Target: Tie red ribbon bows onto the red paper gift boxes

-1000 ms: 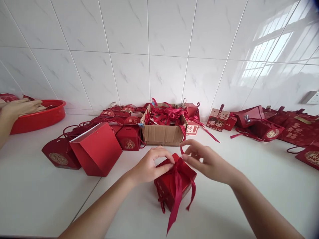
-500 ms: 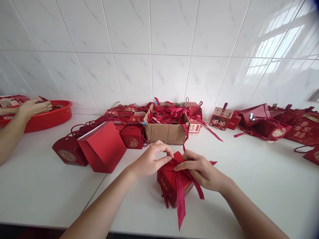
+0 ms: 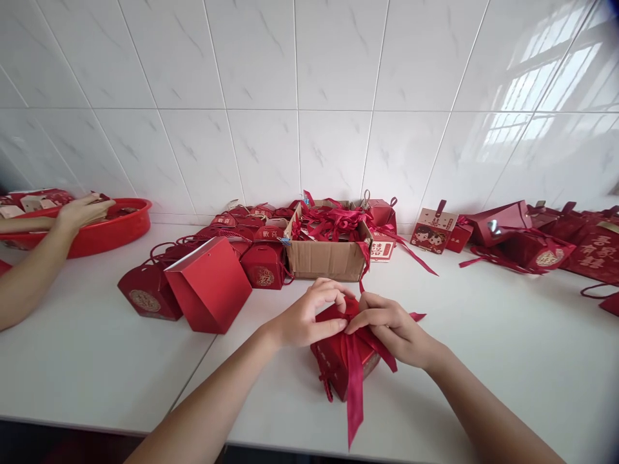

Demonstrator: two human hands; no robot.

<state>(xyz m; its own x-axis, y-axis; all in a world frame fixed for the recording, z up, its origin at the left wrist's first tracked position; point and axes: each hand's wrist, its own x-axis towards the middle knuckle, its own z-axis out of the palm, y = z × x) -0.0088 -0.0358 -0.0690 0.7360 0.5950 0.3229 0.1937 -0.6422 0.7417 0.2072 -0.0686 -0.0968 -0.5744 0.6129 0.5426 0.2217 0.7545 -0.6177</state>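
Note:
A small red gift box (image 3: 339, 363) stands on the white counter (image 3: 483, 348) in front of me, with a dark red ribbon (image 3: 354, 386) draped over its top and hanging down its front. My left hand (image 3: 309, 316) pinches the ribbon at the top of the box, thumb and fingers closed. My right hand (image 3: 389, 325) meets it there, fingers closed on the ribbon too. One ribbon end sticks out to the right past my right hand.
A cardboard box (image 3: 326, 258) full of red ribbons sits behind the gift box. Several red gift boxes and a larger red box (image 3: 207, 287) lie to the left, more red boxes and bags (image 3: 522, 248) to the right. Another person's hand (image 3: 82, 209) reaches into a red basin (image 3: 116, 229).
My right hand came down from above the box onto the ribbon and both hands closed together on the knot. The camera view shifted slightly left.

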